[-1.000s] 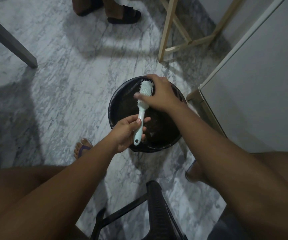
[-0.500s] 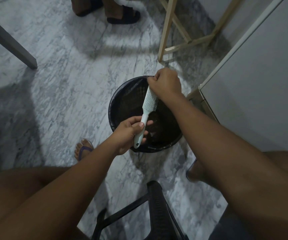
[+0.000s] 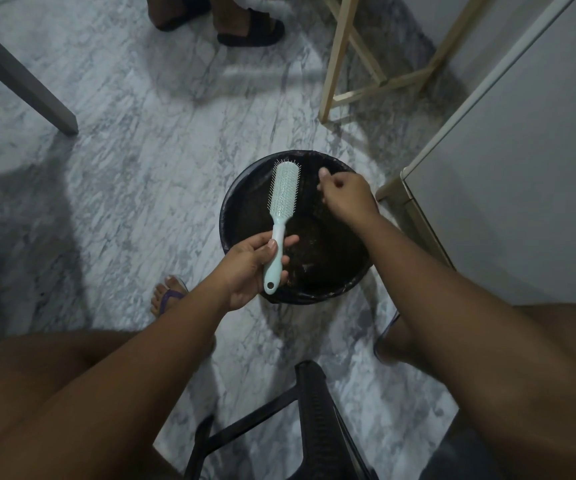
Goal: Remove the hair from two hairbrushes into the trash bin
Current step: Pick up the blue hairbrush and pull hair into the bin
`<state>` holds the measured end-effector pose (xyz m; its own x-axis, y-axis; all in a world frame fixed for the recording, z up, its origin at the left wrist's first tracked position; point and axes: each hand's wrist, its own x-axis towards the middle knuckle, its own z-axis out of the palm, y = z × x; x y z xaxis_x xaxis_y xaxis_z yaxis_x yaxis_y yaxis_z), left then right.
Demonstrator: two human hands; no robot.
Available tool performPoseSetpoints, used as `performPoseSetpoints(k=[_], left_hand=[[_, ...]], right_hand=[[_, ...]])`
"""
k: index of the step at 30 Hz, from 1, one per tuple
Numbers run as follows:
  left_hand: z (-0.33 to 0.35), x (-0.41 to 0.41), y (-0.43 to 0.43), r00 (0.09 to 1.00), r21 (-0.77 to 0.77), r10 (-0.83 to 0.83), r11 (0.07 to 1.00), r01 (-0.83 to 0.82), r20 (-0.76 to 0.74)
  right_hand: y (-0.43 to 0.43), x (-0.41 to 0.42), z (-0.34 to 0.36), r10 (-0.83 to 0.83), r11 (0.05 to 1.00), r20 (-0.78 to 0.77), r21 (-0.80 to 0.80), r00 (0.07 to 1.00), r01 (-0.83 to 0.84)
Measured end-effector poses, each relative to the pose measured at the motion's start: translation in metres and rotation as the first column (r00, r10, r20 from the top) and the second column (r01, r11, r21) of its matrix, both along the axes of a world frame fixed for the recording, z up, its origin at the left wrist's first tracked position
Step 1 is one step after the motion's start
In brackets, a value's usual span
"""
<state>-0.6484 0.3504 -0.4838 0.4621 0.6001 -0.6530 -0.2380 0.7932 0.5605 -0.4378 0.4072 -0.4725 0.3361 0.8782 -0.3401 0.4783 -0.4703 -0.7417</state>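
Right hand off hairbrush, over trash bin rim, fingers curled, hold unclear; left hand grips handle.

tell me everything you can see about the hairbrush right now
The hairbrush is pale mint, plastic by its look, with a long narrow head of fine bristles facing the camera and a slim handle ending in a small hole. The left hand grips the handle, with the head pointing away over the left part of the black trash bin. The right hand does not touch it.
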Motion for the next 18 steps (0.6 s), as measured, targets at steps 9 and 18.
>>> performPoseSetpoints(k=[9,18], left_hand=[[-0.001,0.008,-0.001,0.998,-0.001,-0.035,0.999,0.035,-0.053],[0.0,0.005,0.0,0.999,-0.009,0.003,1.0,-0.003,-0.036]], right_hand=[[0.02,-0.004,0.024,0.209,0.978,-0.003,-0.003,0.978,-0.209],[0.036,0.004,0.042,0.053,0.977,-0.095,0.21,0.994,-0.032]])
